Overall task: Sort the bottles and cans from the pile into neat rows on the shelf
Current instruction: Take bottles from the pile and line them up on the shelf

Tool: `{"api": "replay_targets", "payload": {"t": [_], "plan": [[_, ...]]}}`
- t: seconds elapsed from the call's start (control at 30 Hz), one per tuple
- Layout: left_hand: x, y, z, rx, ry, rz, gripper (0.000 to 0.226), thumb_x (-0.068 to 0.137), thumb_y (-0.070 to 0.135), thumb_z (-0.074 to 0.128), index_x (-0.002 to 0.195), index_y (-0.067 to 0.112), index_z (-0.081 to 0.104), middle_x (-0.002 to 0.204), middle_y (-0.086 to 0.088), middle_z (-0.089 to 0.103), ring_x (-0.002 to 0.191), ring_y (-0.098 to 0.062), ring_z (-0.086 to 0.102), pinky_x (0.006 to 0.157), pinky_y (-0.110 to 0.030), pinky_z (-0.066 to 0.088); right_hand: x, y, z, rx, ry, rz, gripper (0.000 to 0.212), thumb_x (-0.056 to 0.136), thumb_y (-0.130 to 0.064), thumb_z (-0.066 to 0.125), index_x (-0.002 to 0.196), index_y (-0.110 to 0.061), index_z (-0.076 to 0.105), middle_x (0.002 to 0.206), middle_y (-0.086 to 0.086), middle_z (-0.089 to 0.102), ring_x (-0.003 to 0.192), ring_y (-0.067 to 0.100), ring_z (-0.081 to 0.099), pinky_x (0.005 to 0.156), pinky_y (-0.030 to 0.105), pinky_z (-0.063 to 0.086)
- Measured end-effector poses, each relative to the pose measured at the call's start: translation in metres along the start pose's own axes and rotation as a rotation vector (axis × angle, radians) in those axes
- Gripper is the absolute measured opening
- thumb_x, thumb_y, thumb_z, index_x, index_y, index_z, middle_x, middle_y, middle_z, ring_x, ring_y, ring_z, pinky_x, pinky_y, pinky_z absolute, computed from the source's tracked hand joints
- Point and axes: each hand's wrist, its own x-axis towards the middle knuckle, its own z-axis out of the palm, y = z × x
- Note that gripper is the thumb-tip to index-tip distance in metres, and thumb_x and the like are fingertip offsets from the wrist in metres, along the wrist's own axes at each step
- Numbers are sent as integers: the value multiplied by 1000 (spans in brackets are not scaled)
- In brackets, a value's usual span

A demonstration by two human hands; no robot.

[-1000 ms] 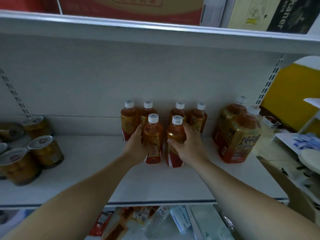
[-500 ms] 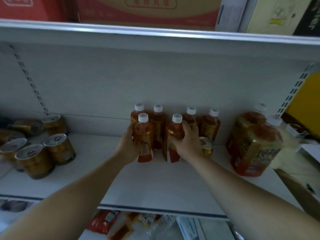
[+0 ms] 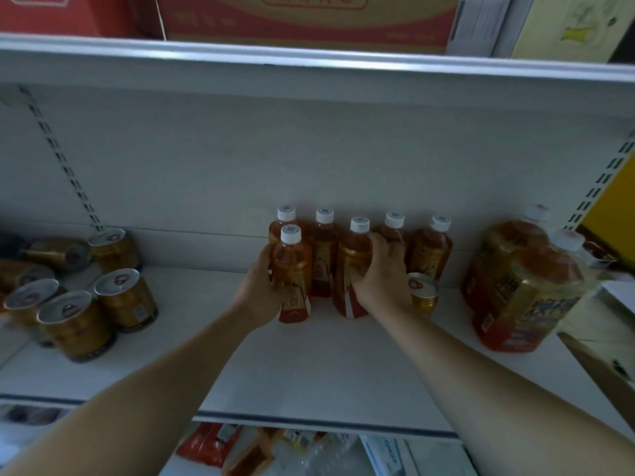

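Two big jugs (image 3: 522, 290) stand well right of our right hand (image 3: 381, 280). Our left hand (image 3: 257, 290) wraps front-left bottle (image 3: 293, 269), right hand wraps front-right bottle (image 3: 354, 259), likely squaring second row against back row (image 3: 324, 238). Stray can (image 3: 423, 297) just right of right hand.

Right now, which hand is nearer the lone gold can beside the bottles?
Right. The right hand grips a bottle beside the gold can; the left hand grips one farther left.

A red-and-tan carton (image 3: 309, 22) sits overhead at the far top, with a pale yellow box (image 3: 577, 25) to its right. A yellow panel (image 3: 615, 201) stands far right. Red packets (image 3: 206, 444) lie near, below.
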Motion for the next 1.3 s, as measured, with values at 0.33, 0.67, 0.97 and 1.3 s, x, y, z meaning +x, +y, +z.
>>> {"api": "replay_targets", "payload": {"t": [0.33, 0.67, 0.97, 1.3], "plan": [[0, -2, -3, -4, -100, -11, 90, 75, -12, 66, 143, 26, 20, 110, 19, 51, 105, -13, 54, 86, -31, 48, -3, 1, -2, 1, -37, 32, 63, 90, -22, 61, 144, -23, 29, 141, 12, 33, 128, 32, 42, 102, 40, 41], [-30, 9, 9, -66, 3, 34, 70, 61, 16, 68, 114, 45, 33, 113, 14, 52, 108, -11, 54, 86, -31, 48, -18, 17, -34, -84, -54, -9, 69, 85, -35, 68, 143, -18, 34, 140, 10, 39, 127, 29, 43, 99, 35, 38], [-76, -1, 48, 292, 83, -150, 87, 82, 33, 69, 148, 18, 15, 139, -3, 28, 118, -23, 45, 92, -34, 42, -29, 61, -64, -158, -56, 83, 76, 81, -36, 73, 143, -16, 34, 139, 14, 39, 129, 33, 39, 102, 34, 35], [-92, -23, 69, 978, -304, -202, 80, 86, 72, 29, 151, 31, 8, 160, 5, -3, 147, -18, -5, 117, -51, -5, -39, 86, -42, 21, -132, 215, 70, 81, -36, 73, 139, -24, 35, 140, 7, 46, 124, 28, 49, 98, 35, 42]]}}
